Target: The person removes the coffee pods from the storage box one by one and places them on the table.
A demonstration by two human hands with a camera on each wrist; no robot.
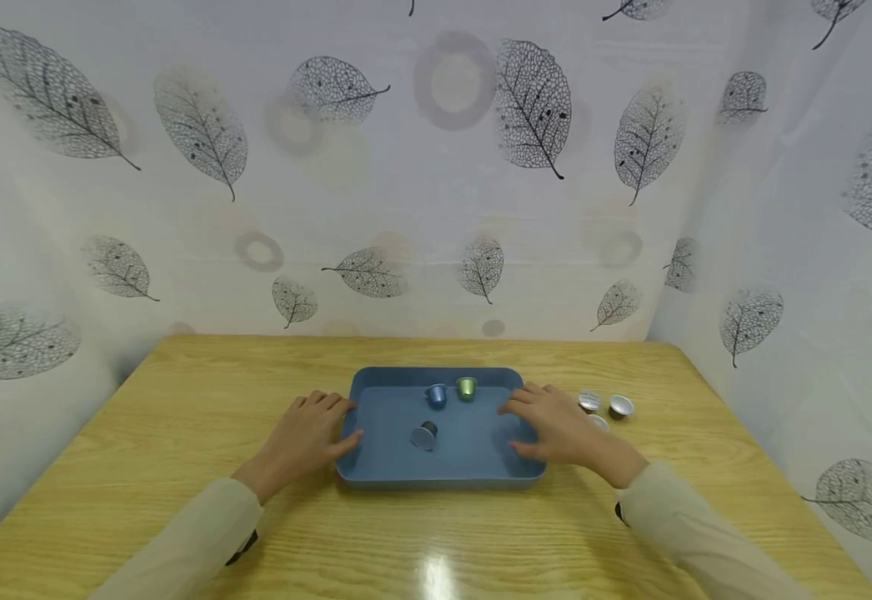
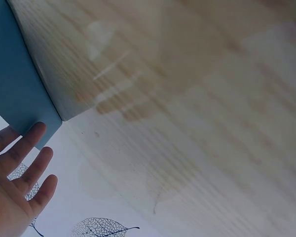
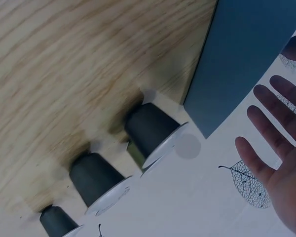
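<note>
A blue rectangular tray (image 1: 451,479) sits on the wooden table with three coffee capsules in it. Toward its far side are a blue capsule (image 1: 437,396) and a green capsule (image 1: 467,387); a dark capsule (image 1: 425,435) lies on its side nearer the front. My left hand (image 1: 307,437) is at the tray's left end, thumb and fingertips right at the rim. Opposite it, my right hand (image 1: 559,425) reaches over the right end. The wrist views show the fingers of the left hand (image 2: 15,182) and right hand (image 3: 286,143) spread and loosely extended, gripping nothing.
Just right of the tray several capsules stand lid-up, among them a dark one with a silver lid (image 1: 620,407). The right wrist view shows dark capsules (image 3: 150,129) beside the tray wall, with a green capsule (image 3: 135,155) partly hidden behind. Leaf-patterned curtain (image 1: 436,167) encloses the table's back and sides.
</note>
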